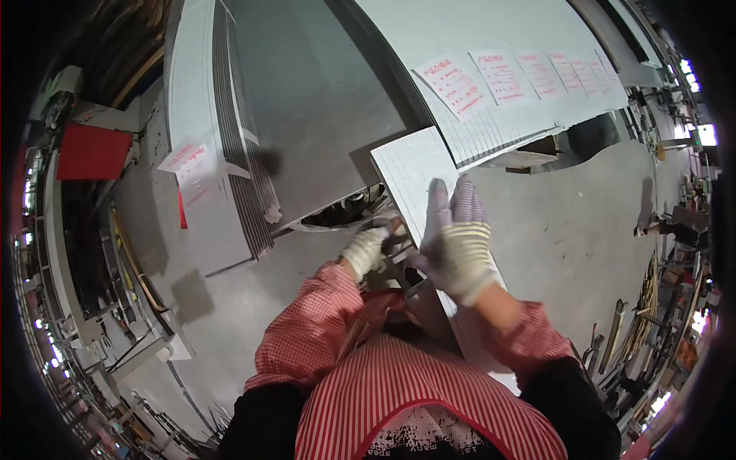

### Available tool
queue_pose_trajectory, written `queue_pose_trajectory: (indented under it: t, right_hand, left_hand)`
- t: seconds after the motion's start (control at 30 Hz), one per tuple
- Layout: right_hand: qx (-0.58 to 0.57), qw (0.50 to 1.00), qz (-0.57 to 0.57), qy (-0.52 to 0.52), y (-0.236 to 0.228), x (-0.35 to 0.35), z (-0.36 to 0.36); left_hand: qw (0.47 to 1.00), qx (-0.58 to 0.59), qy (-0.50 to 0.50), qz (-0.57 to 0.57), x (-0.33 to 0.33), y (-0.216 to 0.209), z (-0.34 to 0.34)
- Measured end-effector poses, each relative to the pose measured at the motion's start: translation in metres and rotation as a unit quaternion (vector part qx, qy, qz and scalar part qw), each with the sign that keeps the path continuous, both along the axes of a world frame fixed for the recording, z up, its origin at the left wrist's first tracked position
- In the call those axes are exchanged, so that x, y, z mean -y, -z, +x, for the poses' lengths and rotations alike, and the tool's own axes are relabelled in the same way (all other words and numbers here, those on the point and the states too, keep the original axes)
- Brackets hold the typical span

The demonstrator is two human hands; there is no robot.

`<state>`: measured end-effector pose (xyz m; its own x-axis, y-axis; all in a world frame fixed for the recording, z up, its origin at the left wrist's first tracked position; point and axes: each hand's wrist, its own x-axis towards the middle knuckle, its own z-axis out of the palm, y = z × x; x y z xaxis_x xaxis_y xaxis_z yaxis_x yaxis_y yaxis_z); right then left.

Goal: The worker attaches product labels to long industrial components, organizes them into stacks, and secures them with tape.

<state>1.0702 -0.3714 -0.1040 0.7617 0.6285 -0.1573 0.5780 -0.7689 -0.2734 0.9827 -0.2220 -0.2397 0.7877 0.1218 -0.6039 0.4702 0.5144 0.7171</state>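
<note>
A long white panel (412, 162) slants from the grey surface down toward my lap. On it lies my right hand (460, 249) in a pale striped glove, its fingers stretched out flat and pointing away from me. My left hand (366, 249), also gloved, is left of the panel beside a dark metal part (396, 238). Its fingertips are blurred and partly hidden, so I cannot make out whether they grip anything. Beneath the front of the grey surface, just beyond my left hand, shows a dark opening (345, 211) with metal parts.
A smooth grey sheet (307, 100) lies ahead, between a stack of panels (238, 176) on the left and white layered panels (491, 142) on the right. Several printed paper slips (498, 77) rest on the right stack. A red sheet (93, 152) hangs at the left.
</note>
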Motion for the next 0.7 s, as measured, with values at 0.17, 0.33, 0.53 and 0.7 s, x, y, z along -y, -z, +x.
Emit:
queue_pose_trajectory:
  t: [0.17, 0.33, 0.53, 0.7]
  right_hand:
    - [0.030, 0.998, 0.016, 0.044, 0.008, 0.011, -0.007]
    - [-0.448, 0.736, 0.486, 0.145, -0.059, 0.019, 0.033]
    - [-0.194, 0.964, 0.129, -0.129, -0.052, 0.024, 0.099]
    - [-0.157, 0.987, 0.020, -0.010, 0.037, 0.035, 0.115]
  left_hand:
    - [0.979, 0.191, -0.075, -0.012, -0.016, -0.093, 0.022]
    - [0.762, 0.219, 0.143, 0.592, 0.014, -0.081, 0.071]
    - [0.729, 0.184, 0.147, 0.642, 0.027, -0.108, 0.076]
    - [0.736, 0.235, 0.128, 0.622, 0.024, -0.104, 0.073]
